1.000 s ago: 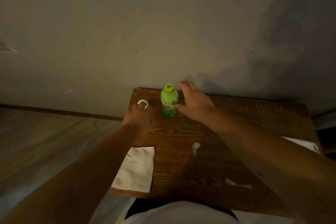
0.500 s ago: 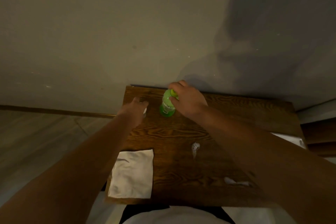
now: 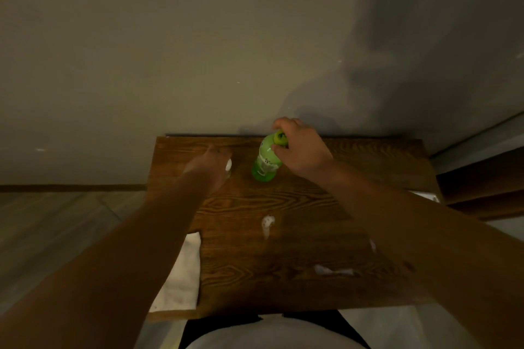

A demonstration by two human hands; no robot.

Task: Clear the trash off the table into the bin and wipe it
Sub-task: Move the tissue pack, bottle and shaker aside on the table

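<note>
1. Lying at bench (image 3: 283, 278) front-left corner: white cloth (image 3: 181, 278), partly under the left forearm.
2. Left hand (image 3: 211, 166) curled over small white object (image 3: 228, 164); grip unclear, cannot tell.
3. Right hand (image 3: 300, 147) grasps upright green bottle (image 3: 266, 161) at its cap, near the wall.
4. White scraps (image 3: 268, 224) mid-bench and front-right.
</note>
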